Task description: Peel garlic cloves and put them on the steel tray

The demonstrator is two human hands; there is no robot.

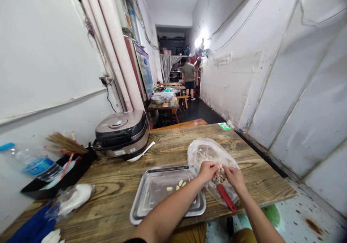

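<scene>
Both my hands meet over a clear plastic bag [206, 150] of garlic on the wooden table [168, 145]. My left hand [207, 171] is closed in a pinch on a garlic clove [219, 176]. My right hand [235, 178] is closed too; it pinches the same clove and holds a red-handled knife [226, 197] that points toward me. Left of the bag lies a steel tray [151, 199] with a few peeled cloves [177, 186].
A rice cooker [121, 132] and a white spoon [141, 152] stand at the back left. A black holder of chopsticks [65, 147], a water bottle [29, 160] and blue cloth [32, 226] crowd the left edge. Farther down the corridor a person [189, 77] stands by other tables.
</scene>
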